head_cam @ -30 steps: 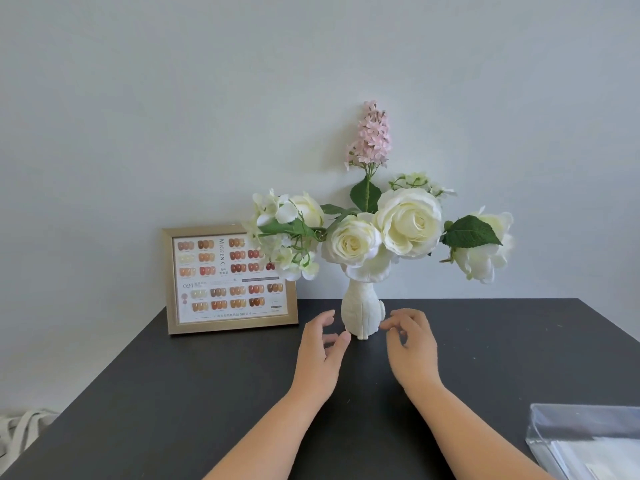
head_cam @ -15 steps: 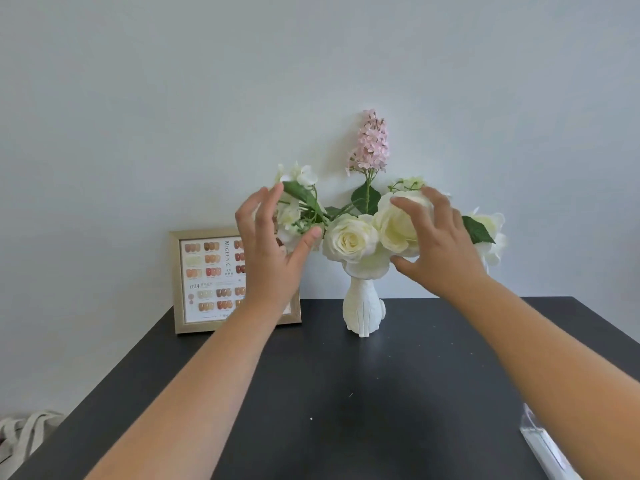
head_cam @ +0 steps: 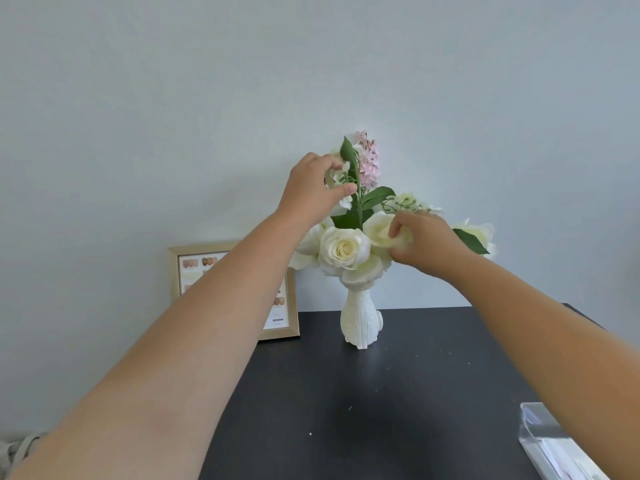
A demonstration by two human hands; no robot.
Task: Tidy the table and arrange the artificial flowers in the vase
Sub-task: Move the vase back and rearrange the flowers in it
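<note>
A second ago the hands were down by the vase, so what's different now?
Both hands went up into the flowers. The left hand lifted the white sprig from the left side up beside the pink flower and pinches it. The right hand took hold of a white rose. The vase, picture frame and table stayed put.

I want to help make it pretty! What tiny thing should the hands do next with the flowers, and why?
Probably ease the white blossom sprig pinched in the left hand down beside the pink flower spike, since it is lifted high while the right hand steadies a cream rose above the white vase.
</note>
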